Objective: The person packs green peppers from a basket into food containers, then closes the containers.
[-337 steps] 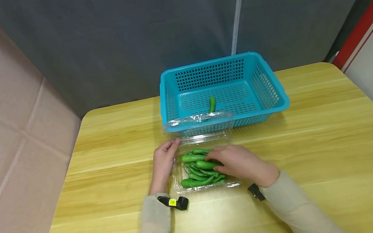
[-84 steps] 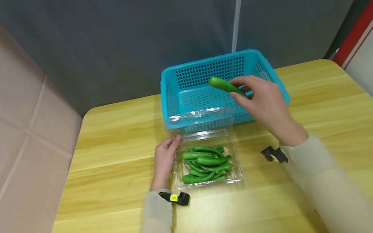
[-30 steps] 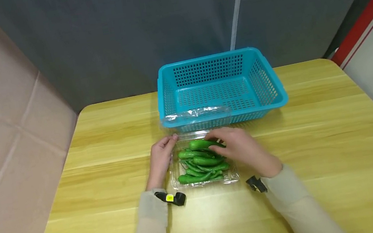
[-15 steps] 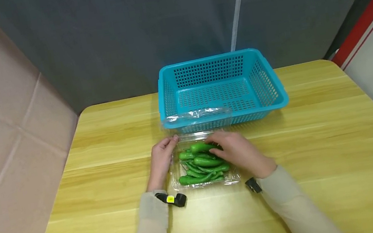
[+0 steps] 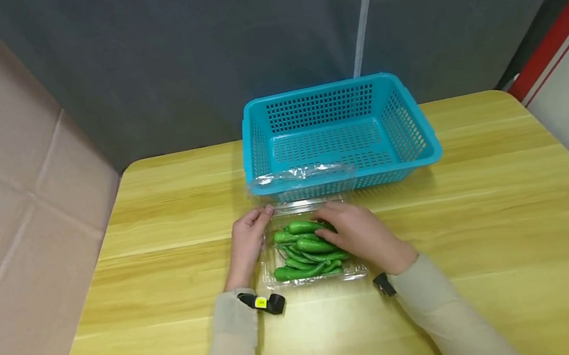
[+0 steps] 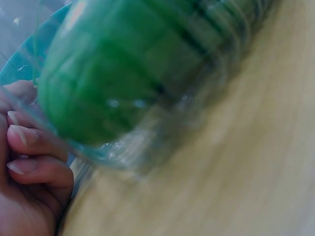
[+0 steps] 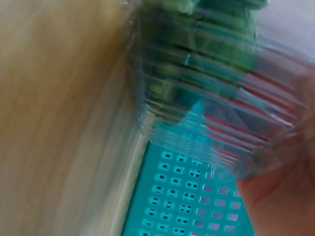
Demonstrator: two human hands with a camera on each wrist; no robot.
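Several green chili peppers (image 5: 298, 262) lie in a clear plastic clamshell box (image 5: 354, 275), its lid (image 5: 299, 173) tipped back against the basket. At the box's upper left corner my left hand (image 5: 248, 239) pinches the rim by the hinge. My right hand (image 5: 360, 234) reaches over the right side, thumb and fingers round the end of a green chili pepper (image 5: 302, 227) lying on top of the pile. That end is hidden under the hand. In the left wrist view a blurred pepper (image 6: 98, 83) shows through the plastic, beside curled fingers (image 6: 39, 172).
A blue perforated plastic basket (image 5: 315, 90) stands just behind the box, with nothing seen in it. Both are on a wooden table (image 5: 492, 219). A dark grey curtain (image 5: 177, 64) hangs behind, and pale padded panels (image 5: 16, 213) line the left.
A pepper lay in the basket at first; my right hand lifted it out and brought it into the box. Lately it has lowered slightly leftward onto the pile. My left hand has stayed put.
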